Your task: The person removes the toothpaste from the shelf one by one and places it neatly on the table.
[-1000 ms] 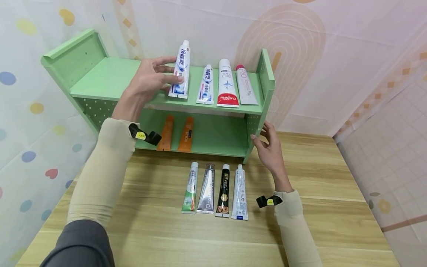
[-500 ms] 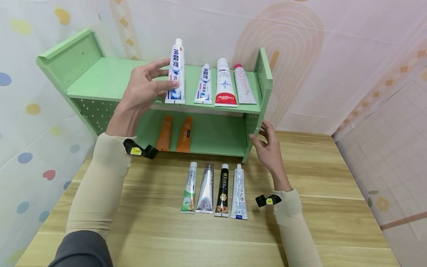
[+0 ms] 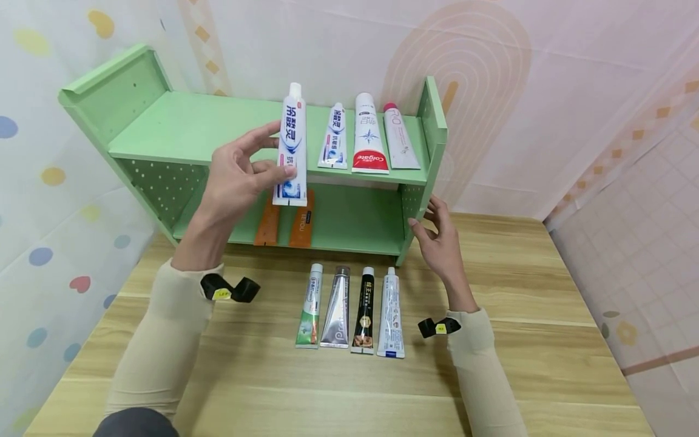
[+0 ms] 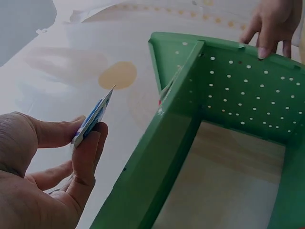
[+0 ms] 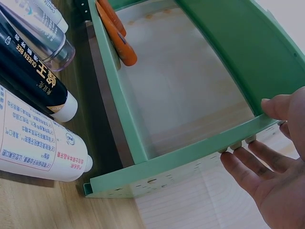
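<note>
My left hand (image 3: 240,182) pinches a white-and-blue toothpaste tube (image 3: 291,145) between thumb and fingers, holding it upright in the air in front of the green shelf (image 3: 164,130). In the left wrist view the tube (image 4: 93,117) shows edge-on between my fingertips. My right hand (image 3: 439,233) rests with straight fingers against the shelf's right side panel (image 3: 431,130); the right wrist view shows its fingertips (image 5: 267,155) touching that panel's edge (image 5: 190,157). Three tubes (image 3: 360,136) lie on the upper board and two orange tubes (image 3: 286,221) on the lower one.
Several tubes (image 3: 352,309) lie side by side on the wooden table (image 3: 546,340) in front of the shelf. The black and white tubes (image 5: 33,105) appear close in the right wrist view. Patterned walls (image 3: 546,91) stand behind and to both sides.
My left hand has lifted the white-and-blue tube off the upper board and drawn it forward and down, toward me. The right hand has stayed on the side panel.
</note>
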A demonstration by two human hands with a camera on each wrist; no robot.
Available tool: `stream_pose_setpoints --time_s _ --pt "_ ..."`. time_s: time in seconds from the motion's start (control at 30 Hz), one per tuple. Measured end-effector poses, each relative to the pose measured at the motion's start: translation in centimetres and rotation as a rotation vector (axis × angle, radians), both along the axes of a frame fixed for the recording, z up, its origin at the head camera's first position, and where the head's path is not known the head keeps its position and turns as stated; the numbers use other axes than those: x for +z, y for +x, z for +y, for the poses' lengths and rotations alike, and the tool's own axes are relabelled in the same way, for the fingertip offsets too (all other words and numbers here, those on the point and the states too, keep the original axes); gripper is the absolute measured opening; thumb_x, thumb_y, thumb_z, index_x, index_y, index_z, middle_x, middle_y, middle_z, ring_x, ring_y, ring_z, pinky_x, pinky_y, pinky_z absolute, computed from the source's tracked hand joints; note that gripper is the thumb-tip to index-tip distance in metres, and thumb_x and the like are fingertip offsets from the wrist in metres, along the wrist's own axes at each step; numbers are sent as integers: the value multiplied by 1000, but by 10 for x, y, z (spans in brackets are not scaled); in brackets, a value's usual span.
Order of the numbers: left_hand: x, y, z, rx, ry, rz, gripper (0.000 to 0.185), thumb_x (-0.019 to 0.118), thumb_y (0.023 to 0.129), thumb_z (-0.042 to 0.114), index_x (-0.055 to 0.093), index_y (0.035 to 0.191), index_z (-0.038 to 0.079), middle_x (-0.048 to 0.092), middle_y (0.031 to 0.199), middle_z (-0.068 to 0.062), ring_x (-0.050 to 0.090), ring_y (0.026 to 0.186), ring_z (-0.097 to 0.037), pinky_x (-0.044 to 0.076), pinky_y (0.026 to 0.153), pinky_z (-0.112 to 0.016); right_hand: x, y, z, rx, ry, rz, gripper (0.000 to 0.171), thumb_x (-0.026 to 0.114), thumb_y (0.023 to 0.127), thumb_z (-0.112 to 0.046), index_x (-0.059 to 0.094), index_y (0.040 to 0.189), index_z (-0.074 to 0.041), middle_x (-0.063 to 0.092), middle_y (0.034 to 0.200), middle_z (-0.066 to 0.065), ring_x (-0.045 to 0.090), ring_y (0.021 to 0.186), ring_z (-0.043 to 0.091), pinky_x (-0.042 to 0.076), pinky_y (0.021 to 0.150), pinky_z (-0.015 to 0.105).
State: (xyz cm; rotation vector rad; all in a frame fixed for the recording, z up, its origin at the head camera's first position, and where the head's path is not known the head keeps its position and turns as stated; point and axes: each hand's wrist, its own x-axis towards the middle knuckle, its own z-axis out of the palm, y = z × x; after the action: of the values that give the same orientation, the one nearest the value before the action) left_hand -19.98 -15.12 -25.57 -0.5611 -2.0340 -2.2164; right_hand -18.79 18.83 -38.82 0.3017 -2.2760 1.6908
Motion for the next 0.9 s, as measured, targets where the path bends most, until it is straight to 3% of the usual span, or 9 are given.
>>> stream_pose_setpoints --time_s 0.2,0.37,0.57,0.9 --pt "-20 13 -2 1 -28 74 71 73 87 -10 49 152 8 56 127 -7 74 79 -11 63 76 -23 -3 -2 2 0 -10 19 59 59 102 -4 39 157 -16 46 154 16 53 135 35 54 93 14" --pt "-35 25 -6 -5 -30 93 72 71 88 -12 48 153 8 54 129 -8 71 76 -10 63 74 -22 -7 -3 3 15 -21 52 57 60 103 -8 40 156 -17 48 153 17 54 133 36 55 92 15" --pt "-53 36 -11 2 -43 90 72 71 87 -13 49 152 8 53 137 -6 70 76 -8 63 71 -21 -8 -2 4 20 -21 57 56 61 103 -10 41 155 -16 49 152 12 55 131 31 56 93 17" --pt "-84 51 -22 -16 -80 25 74 72 88 -11 45 154 8 50 141 -4 71 80 -7 63 77 -23 -7 -2 4 21 -21 61 57 61 103 -10 40 156 -14 49 153 13 55 132 32 56 94 19"
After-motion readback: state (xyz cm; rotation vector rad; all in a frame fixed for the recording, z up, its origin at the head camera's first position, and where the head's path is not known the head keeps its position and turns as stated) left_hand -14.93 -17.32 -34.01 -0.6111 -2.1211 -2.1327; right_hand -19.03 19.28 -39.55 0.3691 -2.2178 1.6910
